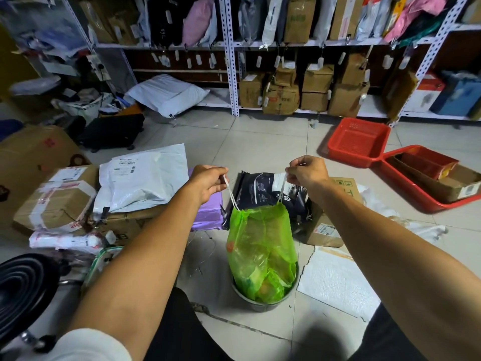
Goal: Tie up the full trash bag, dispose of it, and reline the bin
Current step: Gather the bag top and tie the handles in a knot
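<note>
**Two hands pull the strings of a green bag**

The left hand [208,182] and the right hand [307,173] are held up over the floor. The fingers of each hand are closed tight on a white string [230,192]. The two strings run down to the top of the green bag [261,246]. The top of the bag is pulled almost shut. The bag is full and its bottom sits in the round grey bin [263,304]. The bin stands on the floor [260,136], between the two arms.

The floor is pale tile. Boxes and soft packs lie all around. A brown box [57,201] on the left has tape and red marks, too small to read. A white pack [145,178] has a label with bar lines. A dark pack [263,190] lies behind the bag, with white paw prints on it. Two red trays [358,142] sit on the right. Shelves [229,56] at the back hold many boxes and packs with little tags.
</note>
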